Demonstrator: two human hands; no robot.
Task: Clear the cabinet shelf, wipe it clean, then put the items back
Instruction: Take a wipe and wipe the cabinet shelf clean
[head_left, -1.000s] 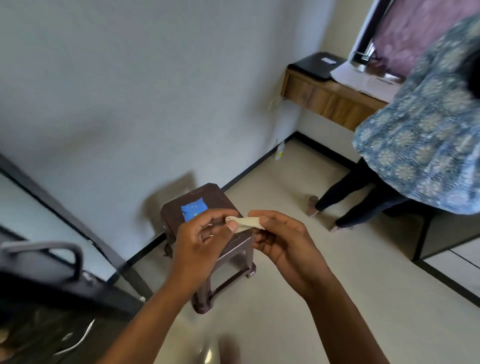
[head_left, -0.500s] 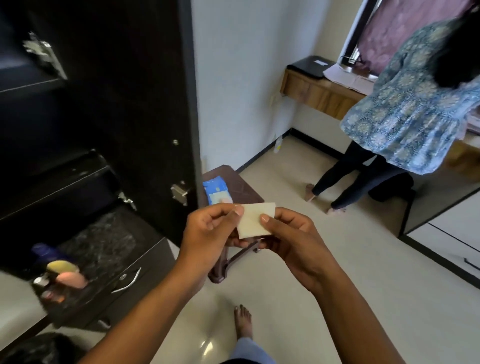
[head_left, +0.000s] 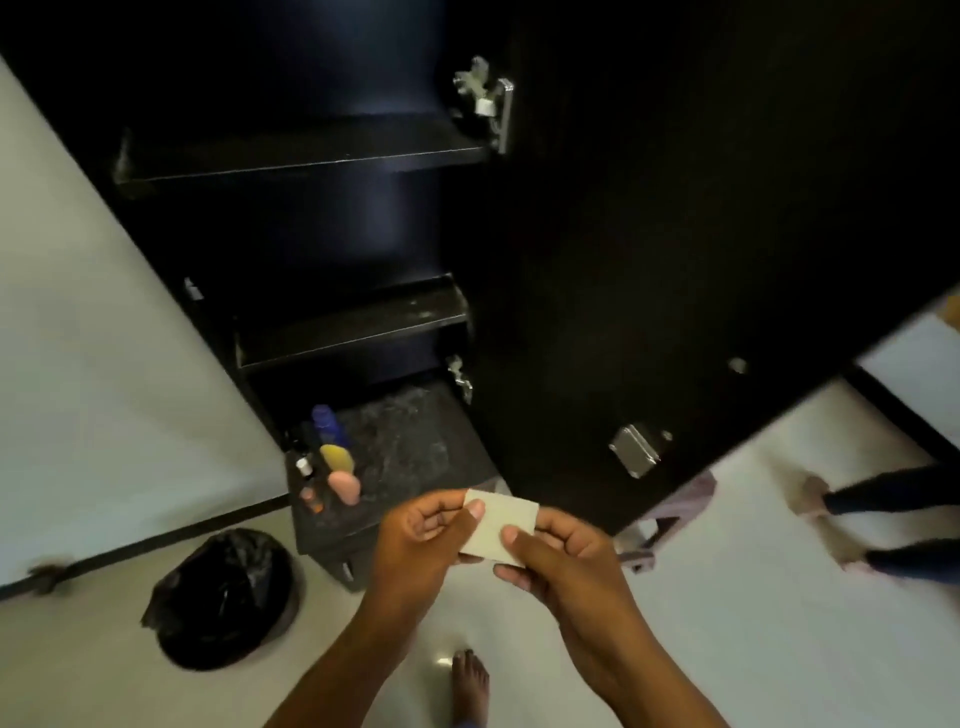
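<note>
Both my hands hold a small folded pale wipe (head_left: 500, 525) in front of me. My left hand (head_left: 423, 540) pinches its left edge and my right hand (head_left: 558, 553) pinches its right edge. Beyond them stands the open black cabinet with a dusty bottom shelf (head_left: 415, 447). Several small bottles stand at that shelf's left: a blue bottle (head_left: 328, 423), a yellow one (head_left: 337, 458) and a pink one (head_left: 345, 486). Two bare shelves sit higher: the middle shelf (head_left: 353, 322) and the upper shelf (head_left: 306, 156).
The open cabinet door (head_left: 675, 260) swings out to the right, with a metal latch (head_left: 635, 449). A bin lined with a black bag (head_left: 223, 597) sits on the floor at the left. A brown stool (head_left: 670, 514) peeks from behind the door. Another person's feet (head_left: 831, 499) are at the right. My bare foot (head_left: 470, 680) is below.
My view has swung left from the stool and the other person to the open cabinet. The wipe, first a folded strip, is now held flat between both hands.
</note>
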